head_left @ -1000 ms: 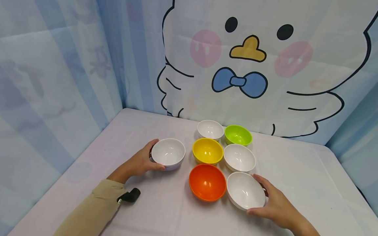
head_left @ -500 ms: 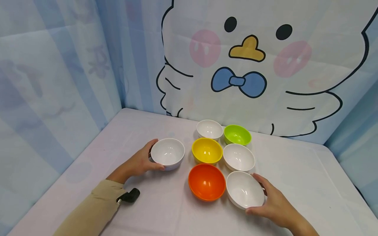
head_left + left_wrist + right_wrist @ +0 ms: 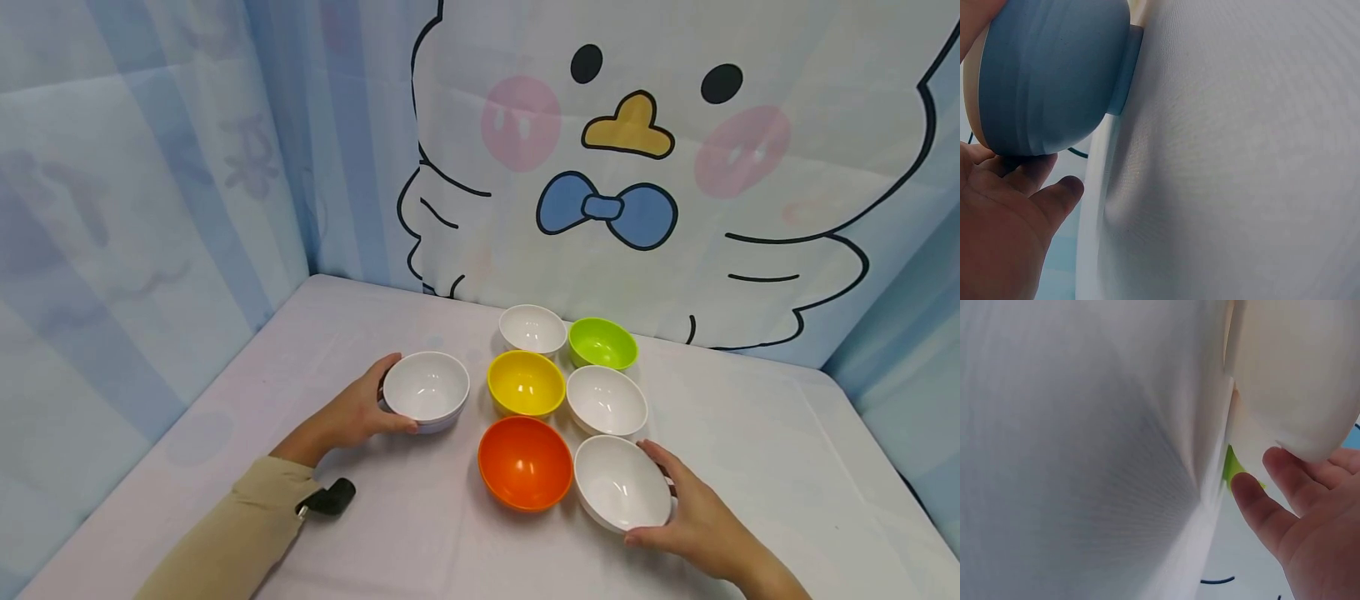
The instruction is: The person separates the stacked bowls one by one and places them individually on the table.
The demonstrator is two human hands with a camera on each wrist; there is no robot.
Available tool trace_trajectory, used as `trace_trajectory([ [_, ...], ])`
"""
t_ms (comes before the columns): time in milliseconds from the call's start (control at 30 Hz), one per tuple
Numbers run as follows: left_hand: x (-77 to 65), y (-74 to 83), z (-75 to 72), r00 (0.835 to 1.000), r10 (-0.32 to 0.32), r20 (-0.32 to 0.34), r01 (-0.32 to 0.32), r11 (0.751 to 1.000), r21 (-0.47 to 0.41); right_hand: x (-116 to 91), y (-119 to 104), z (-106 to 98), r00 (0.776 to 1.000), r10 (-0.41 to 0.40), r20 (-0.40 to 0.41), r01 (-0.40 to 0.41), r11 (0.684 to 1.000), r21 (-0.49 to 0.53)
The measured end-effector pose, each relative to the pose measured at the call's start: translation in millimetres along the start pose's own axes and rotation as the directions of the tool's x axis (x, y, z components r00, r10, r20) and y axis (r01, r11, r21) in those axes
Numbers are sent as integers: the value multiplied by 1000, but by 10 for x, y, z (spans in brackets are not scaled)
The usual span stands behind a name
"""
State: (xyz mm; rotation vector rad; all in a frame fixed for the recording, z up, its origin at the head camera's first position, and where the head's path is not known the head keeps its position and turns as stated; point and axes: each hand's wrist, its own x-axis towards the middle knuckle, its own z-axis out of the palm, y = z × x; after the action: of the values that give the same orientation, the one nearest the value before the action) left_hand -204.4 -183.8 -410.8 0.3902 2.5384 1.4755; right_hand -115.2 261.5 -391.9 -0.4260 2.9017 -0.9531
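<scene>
My left hand [image 3: 369,408] grips a bowl [image 3: 427,387] by its side, thumb at the near edge and fingers round the far left. This bowl is white inside and bluish outside; in the left wrist view the blue bowl wall [image 3: 1054,75] and its foot sit right at the tablecloth. At the front right, my right hand [image 3: 693,517] holds a white bowl [image 3: 622,483] between thumb and fingers. That bowl's pale underside [image 3: 1297,375] shows in the right wrist view. Left of it, close against its rim, stands an orange bowl [image 3: 525,463].
Behind them are a yellow bowl [image 3: 527,383], a second white bowl [image 3: 606,400], a third white bowl [image 3: 532,329] and a green bowl [image 3: 603,343], in two columns. White cloth covers the table [image 3: 772,450]. A printed curtain [image 3: 480,250] rises at the table's back edge.
</scene>
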Motion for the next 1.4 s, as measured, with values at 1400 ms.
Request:
trace_trajectory([
  [1400, 5, 7, 4, 1000, -21, -2, 21, 1000, 21, 481, -722, -335, 945, -324, -32, 326, 940, 101],
])
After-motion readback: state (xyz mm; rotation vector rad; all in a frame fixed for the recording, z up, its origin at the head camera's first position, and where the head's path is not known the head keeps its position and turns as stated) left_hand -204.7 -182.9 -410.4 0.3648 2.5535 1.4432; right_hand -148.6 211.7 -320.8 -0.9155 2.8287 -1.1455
